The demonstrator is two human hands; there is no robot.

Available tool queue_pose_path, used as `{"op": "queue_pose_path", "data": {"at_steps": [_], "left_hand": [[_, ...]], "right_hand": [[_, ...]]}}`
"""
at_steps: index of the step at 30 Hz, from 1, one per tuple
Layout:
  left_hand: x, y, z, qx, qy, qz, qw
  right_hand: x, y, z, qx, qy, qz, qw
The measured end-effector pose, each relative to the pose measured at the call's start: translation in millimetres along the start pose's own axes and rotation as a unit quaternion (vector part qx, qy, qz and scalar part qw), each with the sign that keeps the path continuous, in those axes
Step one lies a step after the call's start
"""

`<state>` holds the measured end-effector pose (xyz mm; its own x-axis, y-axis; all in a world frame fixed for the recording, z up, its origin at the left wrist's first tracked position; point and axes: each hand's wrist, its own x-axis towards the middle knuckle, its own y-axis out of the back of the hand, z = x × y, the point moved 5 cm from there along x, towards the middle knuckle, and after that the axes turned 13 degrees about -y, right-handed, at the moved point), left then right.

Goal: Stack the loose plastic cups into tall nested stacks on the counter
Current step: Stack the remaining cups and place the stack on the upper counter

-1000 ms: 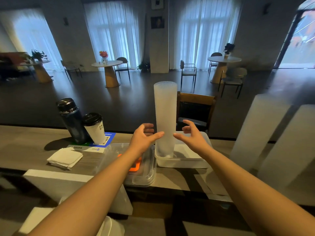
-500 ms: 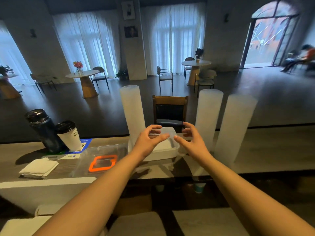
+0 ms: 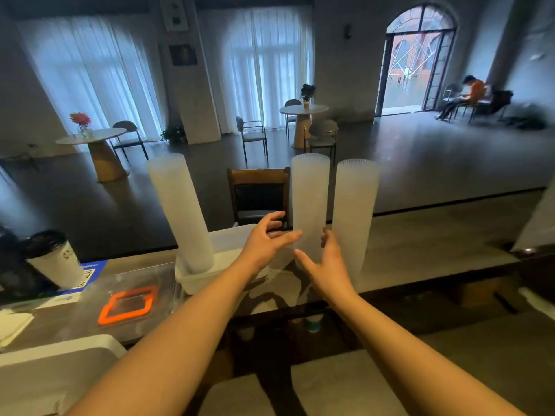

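Three tall cup stacks stand at twelve o'clock on the tabletop (image 3: 435, 244). Our hands, left hand (image 3: 264, 244) and right hand (image 3: 327, 265), spread open and empty, flank the middle stack (image 3: 309, 199); next we likely clasp it gently, keeping it upright.

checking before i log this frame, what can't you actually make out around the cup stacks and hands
All in the head view:
- Foot of the middle cup stack: hidden behind the left hand and right hand, so contact or grip is unclear.
- Foot of the right cup stack: covered by the right forearm.
- Cup count per stack: ribs too fine and blurred.
- Dark bottle: cut off by the left edge.
- Paper cup print: too small to read.
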<state>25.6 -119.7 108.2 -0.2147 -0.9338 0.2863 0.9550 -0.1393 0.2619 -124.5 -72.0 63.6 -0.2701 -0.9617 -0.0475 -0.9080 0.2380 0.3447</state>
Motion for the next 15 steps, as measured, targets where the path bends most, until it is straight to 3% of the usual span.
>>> {"op": "queue_pose_path", "data": {"at_steps": [15], "left_hand": [[43.1,-15.1,-29.8,-0.005,0.026,-0.048,0.998]], "right_hand": [[34.3,-23.7,-1.2,0.047,-0.074,0.027,0.996]]}}
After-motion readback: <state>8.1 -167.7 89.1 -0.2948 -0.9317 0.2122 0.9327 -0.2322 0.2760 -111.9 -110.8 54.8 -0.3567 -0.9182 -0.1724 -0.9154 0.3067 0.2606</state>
